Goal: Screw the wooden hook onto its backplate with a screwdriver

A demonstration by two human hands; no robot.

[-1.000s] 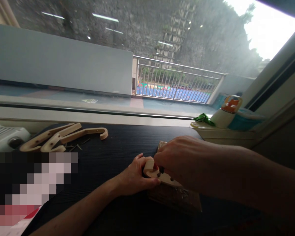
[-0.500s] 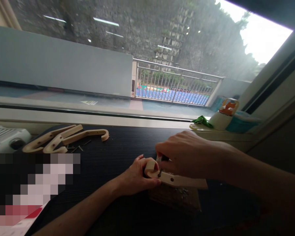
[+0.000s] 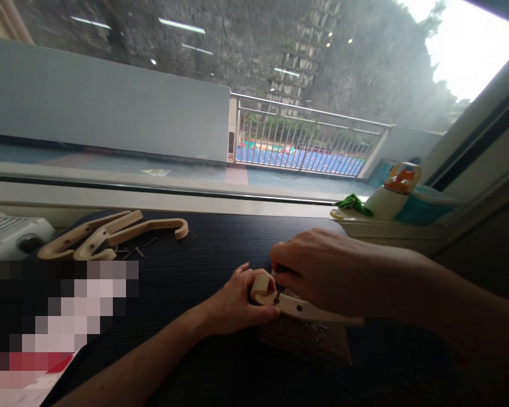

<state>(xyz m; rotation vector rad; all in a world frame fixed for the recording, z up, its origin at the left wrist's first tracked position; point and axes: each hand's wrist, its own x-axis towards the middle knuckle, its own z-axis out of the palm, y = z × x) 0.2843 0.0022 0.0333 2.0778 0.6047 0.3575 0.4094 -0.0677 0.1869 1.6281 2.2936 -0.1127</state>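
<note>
The wooden hook [image 3: 289, 304] lies toward the middle of the black table [image 3: 227, 240], its curled end to the left and its straight end pointing right. Under it is a brown block [image 3: 324, 346] with a shiny, see-through wrap. The left hand [image 3: 240, 299] grasps the curled end, thumb along the near side and fingers round the far side. The right hand [image 3: 309, 265] is above the hook, its fingers clenched round a slim dark tool [image 3: 277, 295], probably a screwdriver, though the hand hides most of it. The tool's lower end meets the hook at a hole near the curl; another round hole shows just to the right.

Close to the table's far left corner, three more wooden hooks [image 3: 128, 230] lie together, partly overlapping. Several thin metal pieces [image 3: 138, 251] are scattered just beside them, and a white appliance [image 3: 8, 233] sits at their left. Beyond the table's far edge, on the right part of the window sill [image 3: 186, 204], are a green cloth [image 3: 354, 204], a white bottle [image 3: 388, 202] with an orange label and a teal container [image 3: 424, 204].
</note>
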